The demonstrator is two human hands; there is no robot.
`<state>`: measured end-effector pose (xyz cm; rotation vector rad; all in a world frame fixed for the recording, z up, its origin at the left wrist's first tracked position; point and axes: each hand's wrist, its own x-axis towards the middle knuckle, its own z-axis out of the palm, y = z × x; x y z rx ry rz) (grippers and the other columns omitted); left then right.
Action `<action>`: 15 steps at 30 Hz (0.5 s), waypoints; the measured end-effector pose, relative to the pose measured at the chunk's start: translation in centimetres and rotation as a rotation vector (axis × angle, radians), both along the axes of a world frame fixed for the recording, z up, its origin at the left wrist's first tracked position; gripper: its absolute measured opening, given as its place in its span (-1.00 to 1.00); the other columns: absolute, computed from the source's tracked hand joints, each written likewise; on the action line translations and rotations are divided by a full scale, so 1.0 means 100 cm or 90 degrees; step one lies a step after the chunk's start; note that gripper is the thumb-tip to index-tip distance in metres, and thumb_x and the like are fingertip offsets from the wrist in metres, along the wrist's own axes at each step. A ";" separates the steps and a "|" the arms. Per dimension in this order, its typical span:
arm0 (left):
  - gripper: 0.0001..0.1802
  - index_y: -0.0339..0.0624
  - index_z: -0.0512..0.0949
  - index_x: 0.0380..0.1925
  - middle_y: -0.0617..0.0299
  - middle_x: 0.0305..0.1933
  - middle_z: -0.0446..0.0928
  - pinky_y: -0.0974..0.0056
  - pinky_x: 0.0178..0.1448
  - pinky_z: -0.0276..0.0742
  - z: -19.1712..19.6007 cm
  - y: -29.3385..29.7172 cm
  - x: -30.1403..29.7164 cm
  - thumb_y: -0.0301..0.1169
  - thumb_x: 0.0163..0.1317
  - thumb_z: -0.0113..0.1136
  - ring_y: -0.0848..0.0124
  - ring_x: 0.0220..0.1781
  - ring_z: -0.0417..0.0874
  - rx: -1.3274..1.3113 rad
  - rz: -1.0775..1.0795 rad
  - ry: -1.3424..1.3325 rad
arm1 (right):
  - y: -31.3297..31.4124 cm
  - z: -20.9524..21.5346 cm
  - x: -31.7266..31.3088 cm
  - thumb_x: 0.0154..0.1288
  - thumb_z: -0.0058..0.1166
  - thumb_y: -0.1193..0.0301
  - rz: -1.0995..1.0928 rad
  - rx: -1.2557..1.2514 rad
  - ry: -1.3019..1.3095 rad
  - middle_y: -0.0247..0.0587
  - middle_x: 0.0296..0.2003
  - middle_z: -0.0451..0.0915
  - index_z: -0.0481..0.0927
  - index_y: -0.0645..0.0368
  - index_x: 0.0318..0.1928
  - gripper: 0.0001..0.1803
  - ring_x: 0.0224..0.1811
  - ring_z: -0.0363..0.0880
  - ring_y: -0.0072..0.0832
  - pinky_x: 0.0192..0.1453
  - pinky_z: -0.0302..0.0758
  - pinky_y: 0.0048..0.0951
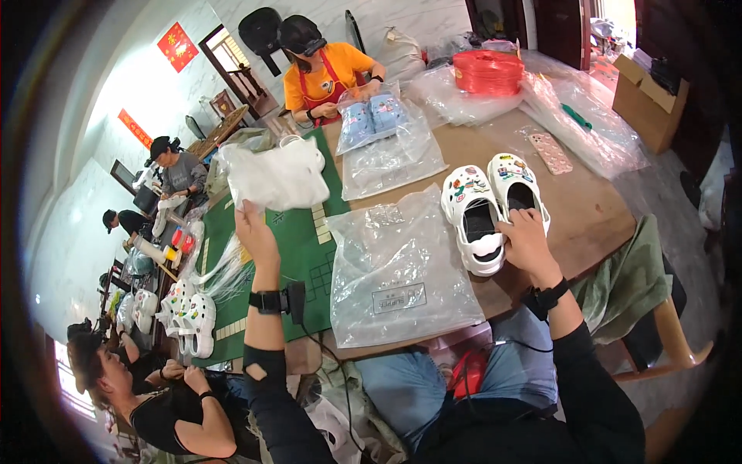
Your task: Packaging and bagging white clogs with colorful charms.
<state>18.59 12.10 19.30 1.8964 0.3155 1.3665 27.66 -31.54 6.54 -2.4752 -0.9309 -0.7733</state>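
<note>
My left hand (253, 232) is raised over the green mat, its fingers closed on the lower edge of a limp white plastic bag (274, 176). To the right, my right hand (527, 241) grips a pair of white clogs at the heel end. The left clog (469, 197) and the right clog (506, 172) lie side by side, toes pointing away, with colourful charms on top. Between my hands, a clear plastic bag (402, 271) with a printed label box lies flat on the table.
Across the table (587, 205), a person in orange handles blue clogs (371, 117) in a clear bag. A red twine roll (488, 72), a pink patterned phone case (550, 153) and clear plastic sheets lie at back right. Charmed white clogs (189, 313) sit left, near another person in black.
</note>
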 end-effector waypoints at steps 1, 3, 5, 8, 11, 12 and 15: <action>-0.58 -0.41 0.40 -0.05 0.10 -0.03 0.48 0.28 0.09 0.32 0.017 -0.019 -0.015 -0.22 0.41 -0.20 0.34 0.00 0.48 -0.054 -0.068 -0.042 | 0.003 0.003 -0.002 -0.18 0.09 0.49 0.008 0.003 -0.009 -0.18 -0.43 0.41 0.58 0.06 -0.41 -0.80 -0.24 0.42 -0.25 0.00 0.23 -0.23; -0.59 -0.40 0.39 -0.03 0.10 0.03 0.44 0.29 0.14 0.29 0.023 -0.053 -0.022 -0.22 0.41 -0.20 0.35 0.06 0.44 -0.137 -0.160 -0.105 | -0.003 0.000 -0.001 -0.18 0.09 0.49 -0.003 0.001 -0.004 -0.19 -0.43 0.41 0.58 0.06 -0.42 -0.81 -0.24 0.42 -0.25 0.00 0.23 -0.23; -0.65 -0.38 0.36 0.01 0.08 0.20 0.31 0.31 0.31 0.14 0.022 -0.072 -0.037 -0.31 0.41 -0.21 0.36 0.24 0.30 -0.253 -0.253 -0.147 | -0.005 -0.002 0.000 -0.16 0.08 0.50 -0.008 0.006 -0.010 -0.20 -0.45 0.41 0.59 0.06 -0.42 -0.82 -0.24 0.43 -0.27 0.02 0.23 -0.23; -0.68 -0.32 0.41 -0.01 0.00 0.21 0.31 0.09 0.37 -0.05 0.004 -0.067 -0.078 -0.44 0.26 -0.10 0.21 0.28 0.27 0.178 -0.190 0.041 | 0.006 0.002 -0.003 -0.15 0.08 0.49 0.019 0.017 -0.012 -0.21 -0.46 0.41 0.59 0.06 -0.42 -0.83 -0.24 0.43 -0.28 0.02 0.23 -0.22; -0.52 0.03 0.50 0.01 -0.04 0.17 0.38 -0.31 0.38 -0.34 -0.028 -0.070 -0.095 -0.54 0.01 0.07 -0.08 0.30 0.22 0.647 -0.168 0.315 | 0.004 -0.002 -0.001 -0.14 0.07 0.48 0.009 0.003 -0.004 -0.21 -0.46 0.42 0.59 0.05 -0.42 -0.83 -0.25 0.43 -0.28 0.01 0.23 -0.22; -0.47 0.32 0.49 0.02 0.08 0.14 0.42 -0.33 0.37 -0.30 -0.034 -0.074 -0.102 -0.53 0.03 0.08 -0.13 0.30 0.21 0.807 -0.118 0.419 | 0.002 -0.002 0.000 -0.14 0.07 0.48 0.006 0.001 -0.004 -0.22 -0.47 0.42 0.59 0.05 -0.43 -0.84 -0.25 0.43 -0.28 0.01 0.24 -0.22; -0.43 0.45 0.47 0.03 0.02 0.15 0.39 -0.34 0.36 -0.29 -0.061 -0.071 -0.120 -0.50 0.03 0.09 -0.13 0.33 0.16 0.796 -0.172 0.482 | 0.002 0.000 0.001 -0.14 0.07 0.48 0.017 0.009 -0.018 -0.21 -0.46 0.42 0.59 0.05 -0.42 -0.83 -0.25 0.43 -0.28 0.00 0.24 -0.23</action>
